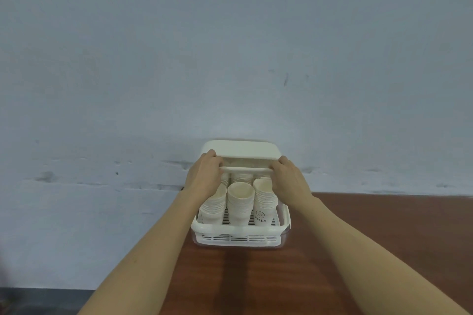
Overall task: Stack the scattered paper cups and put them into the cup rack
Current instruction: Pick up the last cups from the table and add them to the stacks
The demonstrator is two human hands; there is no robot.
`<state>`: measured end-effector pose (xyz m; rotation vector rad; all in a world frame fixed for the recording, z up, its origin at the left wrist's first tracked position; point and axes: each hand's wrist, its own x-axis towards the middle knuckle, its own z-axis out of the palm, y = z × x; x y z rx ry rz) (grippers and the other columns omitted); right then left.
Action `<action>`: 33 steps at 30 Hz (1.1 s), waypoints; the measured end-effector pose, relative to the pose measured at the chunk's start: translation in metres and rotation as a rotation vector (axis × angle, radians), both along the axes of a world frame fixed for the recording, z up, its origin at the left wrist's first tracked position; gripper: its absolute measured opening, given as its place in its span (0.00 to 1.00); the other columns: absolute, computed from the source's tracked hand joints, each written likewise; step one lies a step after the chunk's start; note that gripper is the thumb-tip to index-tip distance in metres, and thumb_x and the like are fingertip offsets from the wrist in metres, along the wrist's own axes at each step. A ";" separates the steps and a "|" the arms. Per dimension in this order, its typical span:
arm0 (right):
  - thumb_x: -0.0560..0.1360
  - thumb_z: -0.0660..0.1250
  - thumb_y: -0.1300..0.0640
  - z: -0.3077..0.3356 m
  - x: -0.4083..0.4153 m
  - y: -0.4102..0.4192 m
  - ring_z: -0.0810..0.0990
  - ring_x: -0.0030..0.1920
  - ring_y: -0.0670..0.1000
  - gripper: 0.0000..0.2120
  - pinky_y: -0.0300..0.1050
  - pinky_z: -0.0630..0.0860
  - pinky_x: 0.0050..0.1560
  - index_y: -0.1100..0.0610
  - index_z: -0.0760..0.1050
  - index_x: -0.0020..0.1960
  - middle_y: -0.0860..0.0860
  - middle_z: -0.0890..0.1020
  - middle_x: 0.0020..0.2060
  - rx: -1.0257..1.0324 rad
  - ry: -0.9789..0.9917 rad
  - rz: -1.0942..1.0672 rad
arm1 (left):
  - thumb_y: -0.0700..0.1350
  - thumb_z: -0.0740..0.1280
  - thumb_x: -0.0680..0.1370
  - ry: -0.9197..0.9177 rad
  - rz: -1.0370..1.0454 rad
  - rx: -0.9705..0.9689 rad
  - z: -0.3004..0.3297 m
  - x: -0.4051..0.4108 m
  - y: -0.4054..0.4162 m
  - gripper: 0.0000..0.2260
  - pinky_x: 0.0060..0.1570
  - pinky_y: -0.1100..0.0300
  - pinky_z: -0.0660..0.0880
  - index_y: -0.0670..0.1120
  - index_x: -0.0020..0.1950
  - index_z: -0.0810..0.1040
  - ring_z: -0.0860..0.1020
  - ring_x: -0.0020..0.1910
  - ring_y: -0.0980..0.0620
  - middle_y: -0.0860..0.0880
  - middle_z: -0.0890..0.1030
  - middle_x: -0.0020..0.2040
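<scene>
A cream cup rack (240, 231) with a slatted base stands on the brown wooden table (358, 250) against the wall. Several stacks of white paper cups (240, 202) stand inside it; the front right stack (263, 208) shows a smiley face and "HELLO". The rack's cream lid (240, 149) is raised over the back. My left hand (204, 174) grips the left end of the lid's front bar, and my right hand (289, 178) grips its right end.
A pale blue-grey wall (230, 59) rises directly behind the rack. The table's left edge runs close to the rack's left side, with a dark floor strip (38, 299) at the lower left.
</scene>
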<state>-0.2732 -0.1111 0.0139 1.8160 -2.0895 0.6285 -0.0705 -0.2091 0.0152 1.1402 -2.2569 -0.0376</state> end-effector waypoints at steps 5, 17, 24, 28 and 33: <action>0.73 0.60 0.66 -0.009 0.007 0.016 0.72 0.47 0.56 0.06 0.44 0.62 0.41 0.59 0.71 0.49 0.54 0.74 0.49 -0.012 0.040 -0.010 | 0.42 0.64 0.77 -0.016 -0.003 0.063 -0.006 0.010 0.020 0.02 0.42 0.52 0.75 0.47 0.46 0.76 0.73 0.45 0.51 0.52 0.73 0.48; 0.70 0.60 0.65 -0.035 0.027 0.052 0.73 0.47 0.57 0.09 0.45 0.62 0.39 0.59 0.69 0.49 0.55 0.74 0.48 0.138 0.131 0.012 | 0.41 0.66 0.73 -0.177 0.020 0.039 -0.040 0.018 0.059 0.03 0.41 0.52 0.76 0.49 0.42 0.74 0.73 0.44 0.50 0.52 0.75 0.45; 0.58 0.71 0.68 -0.058 0.034 0.058 0.77 0.37 0.58 0.14 0.44 0.61 0.31 0.59 0.73 0.41 0.55 0.77 0.39 0.136 0.179 -0.056 | 0.41 0.65 0.74 -0.237 0.053 -0.033 -0.062 0.018 0.068 0.07 0.44 0.56 0.72 0.48 0.51 0.76 0.74 0.49 0.48 0.50 0.76 0.49; 0.48 0.74 0.70 -0.068 0.036 0.060 0.73 0.27 0.54 0.20 0.40 0.59 0.27 0.56 0.70 0.35 0.52 0.73 0.30 0.129 0.178 -0.074 | 0.40 0.66 0.73 -0.240 0.056 -0.087 -0.075 0.018 0.072 0.09 0.49 0.57 0.72 0.47 0.53 0.75 0.75 0.52 0.47 0.50 0.78 0.51; 0.46 0.74 0.70 -0.074 0.038 0.062 0.72 0.27 0.53 0.22 0.40 0.58 0.27 0.56 0.70 0.34 0.52 0.73 0.30 0.097 0.162 -0.072 | 0.38 0.72 0.65 -0.241 0.051 -0.128 -0.084 0.018 0.073 0.13 0.47 0.56 0.75 0.46 0.49 0.79 0.78 0.47 0.47 0.48 0.80 0.46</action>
